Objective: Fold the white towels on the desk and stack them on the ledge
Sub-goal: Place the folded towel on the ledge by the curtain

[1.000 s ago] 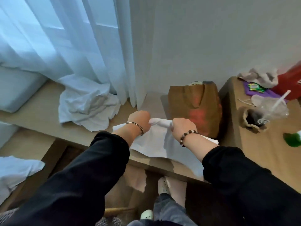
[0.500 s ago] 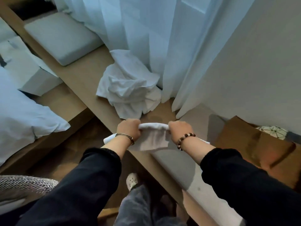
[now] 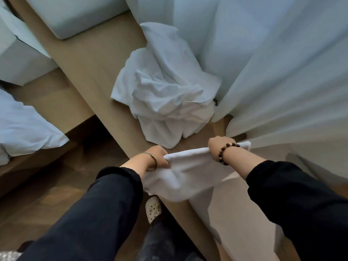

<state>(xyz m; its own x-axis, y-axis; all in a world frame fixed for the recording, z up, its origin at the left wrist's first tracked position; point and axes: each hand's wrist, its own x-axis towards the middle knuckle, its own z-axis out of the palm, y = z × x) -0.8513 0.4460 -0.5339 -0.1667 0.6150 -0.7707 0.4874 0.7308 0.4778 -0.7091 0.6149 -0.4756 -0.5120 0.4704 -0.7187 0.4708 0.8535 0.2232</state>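
Observation:
A white towel (image 3: 185, 173) hangs doubled over between my two hands, above the near edge of the wooden ledge (image 3: 90, 59). My left hand (image 3: 159, 157) grips its left top corner, a thin bangle on the wrist. My right hand (image 3: 219, 147) grips the right top corner, a bead bracelet on the wrist. The towel's lower part sags toward me over the ledge's front edge. A crumpled heap of white towels (image 3: 165, 97) lies on the ledge just beyond my hands.
Sheer white curtains (image 3: 263, 63) hang at the right, reaching the ledge. A pale cushion (image 3: 75, 14) sits on the ledge's far end. White bedding (image 3: 24, 127) lies at the left. Wood floor and my shoe (image 3: 153, 209) show below.
My view swung left, from the desk with the brown bag to the ledge. Both hands carried the towel along and spread apart, stretching its top edge wider.

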